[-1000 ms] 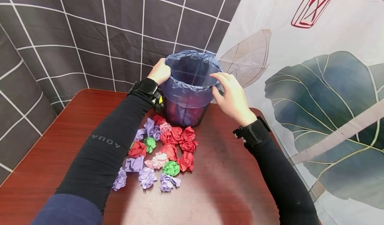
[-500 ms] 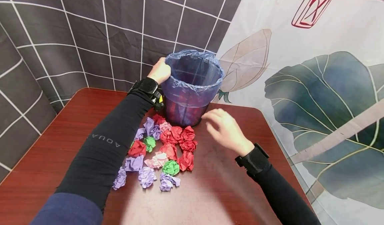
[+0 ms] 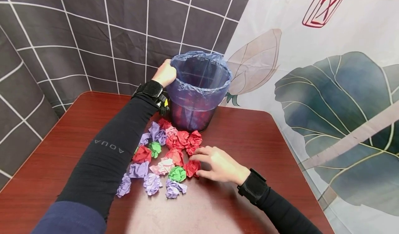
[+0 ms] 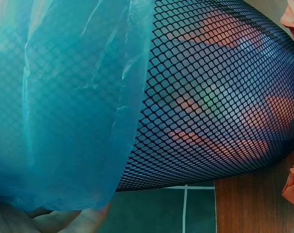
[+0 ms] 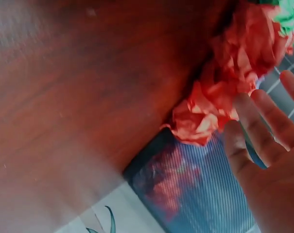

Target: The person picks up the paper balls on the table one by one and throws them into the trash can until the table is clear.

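Head view: my loose, ungrasping right hand [image 3: 219,165] had dropped to the nearest red ball [image 3: 191,168], putting it within reach, while my left hand [image 3: 165,74] gripped the far bin [image 3: 194,100].

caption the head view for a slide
Left hand holds a blue-lined bin by its rim; right hand at a crumpled red paper ball.

Gray gridded backdrop [image 3: 127,41], white leaf-print cloth [image 3: 324,88], red-brown table [image 3: 246,133].

We saw crumpled red, pink, purple, green paper balls [image 3: 174,156] beside a blue-lined mesh bin [image 3: 194,100] on a red-brown table [image 3: 249,137].
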Demonstrator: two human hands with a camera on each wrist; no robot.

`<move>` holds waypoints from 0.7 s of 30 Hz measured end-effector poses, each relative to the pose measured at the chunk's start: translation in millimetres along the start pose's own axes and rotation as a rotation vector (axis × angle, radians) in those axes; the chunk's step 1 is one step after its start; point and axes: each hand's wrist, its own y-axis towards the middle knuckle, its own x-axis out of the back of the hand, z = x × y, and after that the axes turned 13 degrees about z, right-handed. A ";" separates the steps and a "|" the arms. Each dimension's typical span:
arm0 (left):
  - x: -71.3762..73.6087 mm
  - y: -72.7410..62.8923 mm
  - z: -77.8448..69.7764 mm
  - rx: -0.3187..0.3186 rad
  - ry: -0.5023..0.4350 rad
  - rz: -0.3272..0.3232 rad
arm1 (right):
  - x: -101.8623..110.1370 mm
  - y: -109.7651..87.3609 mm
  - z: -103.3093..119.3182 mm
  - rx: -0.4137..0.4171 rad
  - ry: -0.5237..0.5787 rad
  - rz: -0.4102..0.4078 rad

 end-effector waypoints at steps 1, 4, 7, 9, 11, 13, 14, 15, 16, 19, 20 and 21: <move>-0.2 0.0 0.2 0.001 -0.001 0.002 | -2.7 0.0 1.3 -0.004 0.002 0.019; -0.6 0.1 0.7 0.000 0.000 0.004 | -8.9 0.0 4.1 -0.007 0.024 0.063; 0.0 -0.7 0.4 -0.003 -0.002 -0.004 | -12.3 0.6 5.4 -0.009 0.051 0.082; 0.7 -1.5 -0.2 -0.004 -0.001 -0.012 | -13.0 0.9 5.9 -0.011 0.071 0.085; 1.2 -2.4 -1.2 -0.006 -0.005 -0.016 | -13.3 1.1 6.0 -0.014 0.087 0.082; 1.1 -2.9 -2.0 -0.007 -0.004 -0.017 | -13.5 0.8 6.3 -0.016 0.103 0.082; 1.0 -2.9 -2.3 -0.007 -0.004 -0.015 | -13.7 0.5 6.3 -0.015 0.109 0.081; 0.8 -3.0 -2.6 -0.006 -0.005 -0.013 | -13.9 0.0 6.3 -0.016 0.114 0.079; 0.6 -3.2 -2.8 -0.006 -0.005 -0.010 | -14.3 -0.5 6.3 -0.017 0.118 0.078; -0.1 -3.3 -2.7 -0.003 -0.006 -0.009 | -14.7 -2.1 6.5 -0.015 0.125 0.073; -0.3 -3.4 -2.6 -0.003 -0.008 -0.008 | -14.7 -2.5 6.5 -0.015 0.125 0.071; -0.4 -3.5 -2.5 -0.002 -0.008 -0.008 | -14.5 -3.1 6.6 -0.015 0.124 0.072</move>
